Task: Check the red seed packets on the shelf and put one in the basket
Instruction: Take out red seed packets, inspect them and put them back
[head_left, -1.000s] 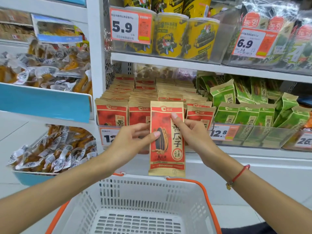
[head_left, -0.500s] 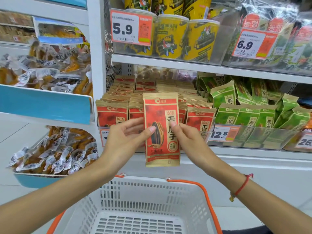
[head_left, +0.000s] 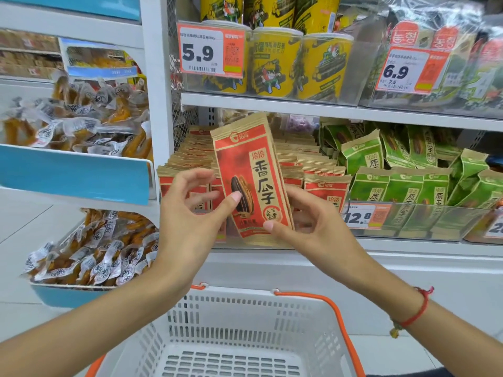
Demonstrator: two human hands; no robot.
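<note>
While both hands pinch it, the red-and-tan paper seed packet [head_left: 251, 183] tilts left before the shelf.
Left hand [head_left: 190, 213] and right hand [head_left: 313, 224] grip its lower edges; white slotted plastic basket [head_left: 307, 319] sits near, white shelf [head_left: 326, 111] far.

Matt paper packet [head_left: 253, 183]; plastic basket [head_left: 239, 311]

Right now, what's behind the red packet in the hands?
Behind the held red packet stand rows of matching red packets on the shelf. The ones directly behind it, and any price tag there, are covered. Both the left hand and right hand pinch it.
</note>
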